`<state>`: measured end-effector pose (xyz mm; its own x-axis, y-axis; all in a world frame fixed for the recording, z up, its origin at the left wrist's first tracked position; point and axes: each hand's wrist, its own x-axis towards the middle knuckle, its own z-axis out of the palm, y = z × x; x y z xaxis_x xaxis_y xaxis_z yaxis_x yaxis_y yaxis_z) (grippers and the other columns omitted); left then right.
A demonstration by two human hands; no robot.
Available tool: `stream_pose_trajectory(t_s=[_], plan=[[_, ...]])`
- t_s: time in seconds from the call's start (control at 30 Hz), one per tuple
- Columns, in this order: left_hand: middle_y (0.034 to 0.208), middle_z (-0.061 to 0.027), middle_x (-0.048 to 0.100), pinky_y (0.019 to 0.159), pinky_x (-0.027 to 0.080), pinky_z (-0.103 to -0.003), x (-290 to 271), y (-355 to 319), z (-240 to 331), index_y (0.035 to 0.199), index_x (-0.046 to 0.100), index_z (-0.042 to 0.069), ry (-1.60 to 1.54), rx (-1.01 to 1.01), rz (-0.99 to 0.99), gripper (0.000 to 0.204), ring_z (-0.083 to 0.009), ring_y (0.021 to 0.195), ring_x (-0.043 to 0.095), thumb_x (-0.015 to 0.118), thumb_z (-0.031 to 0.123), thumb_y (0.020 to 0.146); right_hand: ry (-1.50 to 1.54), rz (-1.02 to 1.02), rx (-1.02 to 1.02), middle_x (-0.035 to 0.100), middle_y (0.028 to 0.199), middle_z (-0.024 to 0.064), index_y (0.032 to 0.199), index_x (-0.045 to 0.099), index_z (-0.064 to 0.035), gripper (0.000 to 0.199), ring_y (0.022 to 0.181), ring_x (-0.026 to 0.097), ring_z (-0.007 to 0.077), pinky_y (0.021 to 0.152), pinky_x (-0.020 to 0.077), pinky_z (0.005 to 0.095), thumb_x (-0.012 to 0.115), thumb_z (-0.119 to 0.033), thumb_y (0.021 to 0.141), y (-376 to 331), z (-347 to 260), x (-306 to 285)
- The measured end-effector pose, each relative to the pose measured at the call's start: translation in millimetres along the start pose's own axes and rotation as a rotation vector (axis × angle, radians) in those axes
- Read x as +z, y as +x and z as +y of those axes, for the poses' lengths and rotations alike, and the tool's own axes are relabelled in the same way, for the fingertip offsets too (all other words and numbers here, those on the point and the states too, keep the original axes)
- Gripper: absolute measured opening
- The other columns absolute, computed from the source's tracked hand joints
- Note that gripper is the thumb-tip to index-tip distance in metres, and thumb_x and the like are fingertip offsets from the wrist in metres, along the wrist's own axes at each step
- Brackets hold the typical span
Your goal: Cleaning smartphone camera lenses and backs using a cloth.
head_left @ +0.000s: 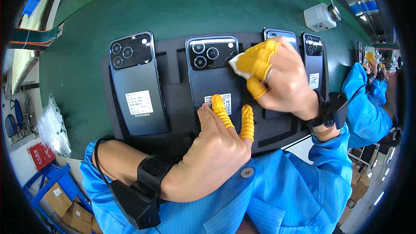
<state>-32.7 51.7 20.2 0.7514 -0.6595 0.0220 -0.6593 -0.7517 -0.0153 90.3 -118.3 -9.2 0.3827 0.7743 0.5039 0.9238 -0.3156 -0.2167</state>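
Four phones [211, 80] on black tray [175, 95]

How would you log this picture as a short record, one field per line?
Left hand: over the label of the second phone from left
Right hand: pinching a white cloth-like piece at that phone's camera panel
Finger covers: yellow, on both hands
Tray: black, holding four phones, backs up
Bench: green
Nearby: white bottle, upper right; clear plastic bag, far left

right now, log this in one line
phone: second from left; left hand: touching it; right hand: holds white wipe by its camera panel
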Motion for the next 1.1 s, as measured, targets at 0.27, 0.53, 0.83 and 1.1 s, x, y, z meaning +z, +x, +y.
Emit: stream_pose_trajectory(t_s=[0.27,0.53,0.83,1.1], plan=[[0.059,-0.0179,0.058,0.081,0.054,-0.045,-1.1,1.2,-1.3,0.119,0.065,0.001,-0.012,0.031,-0.006,0.057,-0.0414,0.080,0.067,0.057,0.025,0.068,0.021,0.078,-0.055,0.065,0.079,0.0071,0.092,0.068,-0.0065,0.027,0.075,0.061,0.0241,0.072,0.0475,0.0386,0.070,-0.008,0.065,28.5,14.2,25.8],[0.062,-0.0199,0.059,0.081,0.054,-0.045,1.4,-0.2,-0.1,0.119,0.065,0.001,-0.012,0.012,-0.002,0.056,-0.0418,0.080,0.067,0.058,0.025,0.068,0.061,0.031,0.051,0.065,0.079,0.0101,0.091,0.067,-0.0046,0.022,0.071,0.061,0.0276,0.068,0.0452,0.0363,0.070,-0.006,0.070,13.1,16.5,9.0],[0.064,-0.0216,0.061,0.081,0.054,-0.045,-3.3,0.6,-2.4,0.118,0.066,0.003,-0.006,0.031,-0.024,0.056,-0.0408,0.079,0.068,0.059,0.024,0.066,0.123,-0.017,0.106,0.061,0.075,0.0090,0.094,0.070,-0.0026,0.029,0.070,0.060,0.0271,0.064,0.0444,0.0369,0.070,-0.003,0.065,-9.3,-9.2,-1.9],[0.062,-0.0205,0.061,0.080,0.054,-0.045,1.4,1.6,-1.0,0.112,0.069,0.002,-0.003,0.023,0.023,0.054,-0.0409,0.079,0.068,0.061,0.025,0.063,0.126,-0.081,-0.208,0.066,0.098,0.0090,0.100,0.068,-0.0022,0.037,0.093,0.063,0.0245,0.087,0.0489,0.0397,0.063,-0.014,0.065,6.4,-3.6,13.4]])
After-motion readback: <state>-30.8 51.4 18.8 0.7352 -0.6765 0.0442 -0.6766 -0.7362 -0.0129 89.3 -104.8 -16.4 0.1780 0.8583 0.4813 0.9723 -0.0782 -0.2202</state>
